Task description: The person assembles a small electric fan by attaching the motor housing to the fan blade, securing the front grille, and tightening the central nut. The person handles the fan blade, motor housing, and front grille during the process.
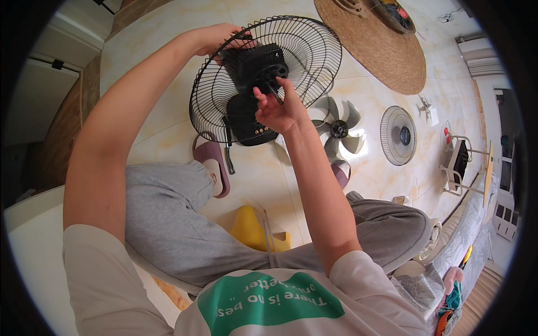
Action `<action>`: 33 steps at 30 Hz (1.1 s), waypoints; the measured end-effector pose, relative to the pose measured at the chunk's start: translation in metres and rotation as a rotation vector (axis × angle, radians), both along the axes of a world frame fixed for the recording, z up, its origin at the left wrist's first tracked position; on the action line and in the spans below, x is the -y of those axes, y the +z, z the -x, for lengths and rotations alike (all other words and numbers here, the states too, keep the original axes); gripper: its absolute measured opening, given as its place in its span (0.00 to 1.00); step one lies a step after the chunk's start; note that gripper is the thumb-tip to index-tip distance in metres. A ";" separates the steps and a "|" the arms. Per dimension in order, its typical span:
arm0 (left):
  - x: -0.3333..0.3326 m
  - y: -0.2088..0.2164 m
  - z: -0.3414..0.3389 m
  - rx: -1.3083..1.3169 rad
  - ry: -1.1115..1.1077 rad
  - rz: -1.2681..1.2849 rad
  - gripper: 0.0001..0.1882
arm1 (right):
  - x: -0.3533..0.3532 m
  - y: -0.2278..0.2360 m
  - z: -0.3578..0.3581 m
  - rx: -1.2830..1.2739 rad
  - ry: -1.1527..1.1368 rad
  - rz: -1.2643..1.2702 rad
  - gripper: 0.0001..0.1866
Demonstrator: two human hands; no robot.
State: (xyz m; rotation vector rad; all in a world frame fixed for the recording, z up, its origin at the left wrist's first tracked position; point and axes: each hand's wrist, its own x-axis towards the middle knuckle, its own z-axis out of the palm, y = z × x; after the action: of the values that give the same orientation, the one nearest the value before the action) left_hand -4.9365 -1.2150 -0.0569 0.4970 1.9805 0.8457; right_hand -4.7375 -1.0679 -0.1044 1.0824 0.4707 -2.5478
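A black wire fan guard (322,47) is tilted in front of me, fixed around the fan's black motor housing (263,61). My left hand (218,40) reaches behind the guard's far left side, fingers bent against the back of the housing; the mesh partly hides its grip. In the middle of the guard my right hand (282,112) has its thumb and fingers curled around the thin motor shaft (274,92). Below the housing sits the black fan base (246,120) with small gold-coloured buttons. The loose fan blades (339,129) lie on the floor right of my right hand.
Another round fan grille (398,136) lies farther right. A knife-like tool with a black handle (229,154) is beside my purple slipper (218,168). A woven mat (386,50) lies at the far right, a yellow stool (246,229) between my legs, and a metal-framed stand (462,162) near the right wall.
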 end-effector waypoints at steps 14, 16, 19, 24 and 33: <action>0.003 0.005 -0.001 0.051 0.009 -0.014 0.35 | 0.020 -0.001 -0.017 -0.734 0.047 -2.037 0.21; 0.003 0.005 -0.002 0.029 0.004 -0.020 0.35 | 0.024 -0.004 -0.014 -0.671 0.049 -1.961 0.20; 0.002 0.001 -0.009 -0.037 0.050 -0.105 0.15 | 0.024 -0.005 -0.012 -0.633 0.051 -1.922 0.18; -0.001 0.000 -0.006 -0.016 0.049 -0.068 0.20 | 0.022 -0.001 -0.013 -0.632 0.028 -1.895 0.18; -0.003 0.003 -0.008 -0.013 0.035 -0.045 0.24 | 0.024 0.002 -0.010 -0.389 0.023 -1.641 0.18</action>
State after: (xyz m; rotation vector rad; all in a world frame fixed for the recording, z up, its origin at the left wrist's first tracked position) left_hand -4.9284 -1.2123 -0.0538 0.4962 1.9907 0.9124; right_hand -4.7270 -1.0915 -0.1025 0.7786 2.8336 -1.9267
